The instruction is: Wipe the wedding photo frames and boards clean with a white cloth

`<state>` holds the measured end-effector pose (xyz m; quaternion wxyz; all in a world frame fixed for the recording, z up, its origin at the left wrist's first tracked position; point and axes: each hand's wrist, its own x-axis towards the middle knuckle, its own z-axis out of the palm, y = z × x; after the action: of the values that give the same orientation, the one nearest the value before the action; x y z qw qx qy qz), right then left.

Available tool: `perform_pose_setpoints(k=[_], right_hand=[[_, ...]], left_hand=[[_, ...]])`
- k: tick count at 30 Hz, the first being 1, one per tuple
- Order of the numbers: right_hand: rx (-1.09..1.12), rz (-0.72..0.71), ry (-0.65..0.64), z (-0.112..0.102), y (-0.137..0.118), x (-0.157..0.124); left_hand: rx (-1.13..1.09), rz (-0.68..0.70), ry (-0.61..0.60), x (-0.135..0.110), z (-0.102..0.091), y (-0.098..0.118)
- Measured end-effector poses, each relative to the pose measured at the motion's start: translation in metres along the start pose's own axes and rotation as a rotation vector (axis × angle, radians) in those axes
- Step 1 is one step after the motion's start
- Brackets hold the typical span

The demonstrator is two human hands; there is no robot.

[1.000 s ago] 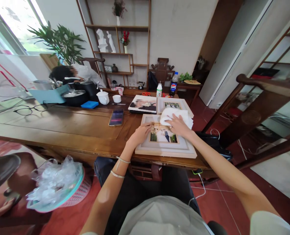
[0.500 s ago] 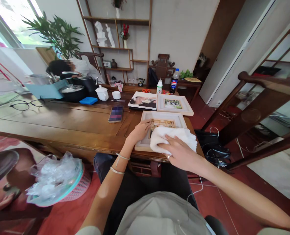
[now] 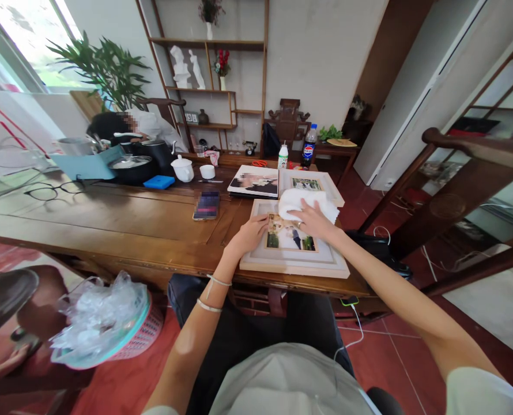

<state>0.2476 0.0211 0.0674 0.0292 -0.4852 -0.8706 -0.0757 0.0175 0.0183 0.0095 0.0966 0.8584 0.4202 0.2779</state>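
While your left hand [image 3: 250, 233] rests on the left side of the front picture frame [image 3: 295, 259], your right hand [image 3: 317, 222] lies over a white cloth [image 3: 290, 202] at the frame's upper right part. Seen from the head camera, that frame lies flat on the wooden surface [image 3: 153, 225], right of the view's centre, its photograph [image 3: 289, 233] showing between and below your hands. Your left grip is open, the fingers laid out by the photograph's upper left corner. Your right fingers are spread on top of the cloth; from this angle you cannot tell whether that grip also pinches the fabric. The cloth overlaps the lower edge of a second frame [image 3: 332, 187] in view, though contact between them cannot be told.

Just left of the second frame, you have a printed panel [image 3: 254, 180]. Behind these, towards the upper right, stand a white bottle [image 3: 282, 157] and a cola bottle [image 3: 309, 147]. Near the middle of the view lies a phone [image 3: 207, 206]; above it are a white lidded pot [image 3: 182, 169] and a small white cup [image 3: 207, 171]. Farther left you see glasses [image 3: 49, 192] and a light-blue box [image 3: 87, 167]. At lower left, a pink basket [image 3: 144, 334] holds clear plastic bags [image 3: 101, 311].
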Motion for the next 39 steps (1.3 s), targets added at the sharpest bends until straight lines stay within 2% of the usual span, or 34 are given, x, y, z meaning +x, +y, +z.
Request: perform_pose_setpoints(k=[3,7,10,13,16,20,23,25,27,30,34,37,39], right_hand=[[0.038,-0.076,-0.072,-0.007,-0.016,-0.019],[0.155,-0.146,-0.175,-0.033,-0.050,-0.065],[0.216,-0.161,-0.156,-0.048,-0.078,-0.093],[0.229,-0.181,-0.082,-0.045,-0.090,-0.101],[0.193,-0.160,-0.062,-0.029,-0.074,-0.088],[0.044,-0.062,-0.029,-0.008,-0.024,-0.053],[-0.065,0.006,0.029,0.000,0.009,-0.028],[-0.092,-0.007,0.046,0.002,0.019,-0.018],[-0.086,-0.036,0.033,0.000,0.017,-0.014],[-0.052,-0.086,-0.021,-0.007,-0.006,-0.025],[0.003,-0.224,-0.039,-0.027,-0.058,-0.059],[0.048,-0.257,-0.039,-0.043,-0.094,-0.083],[0.094,-0.267,-0.061,-0.048,-0.106,-0.089]], left_hand=[[-0.010,-0.011,-0.001,0.001,0.003,-0.002],[-0.008,-0.016,0.002,0.001,0.004,-0.002],[0.008,-0.005,0.005,0.001,0.003,-0.002],[0.014,0.016,0.009,0.001,0.002,-0.001],[0.011,0.011,0.005,0.001,0.002,-0.001],[0.008,-0.004,-0.004,0.001,0.001,-0.002],[0.006,-0.019,0.002,0.000,0.001,-0.002],[0.002,-0.026,0.003,-0.001,0.001,-0.003],[-0.002,-0.026,0.000,0.000,0.002,-0.003],[-0.007,-0.027,-0.002,0.000,0.002,-0.002],[-0.017,-0.030,0.006,0.000,0.002,0.000],[-0.012,-0.032,0.012,-0.001,0.001,0.001],[-0.005,-0.011,0.008,-0.001,0.000,0.001]])
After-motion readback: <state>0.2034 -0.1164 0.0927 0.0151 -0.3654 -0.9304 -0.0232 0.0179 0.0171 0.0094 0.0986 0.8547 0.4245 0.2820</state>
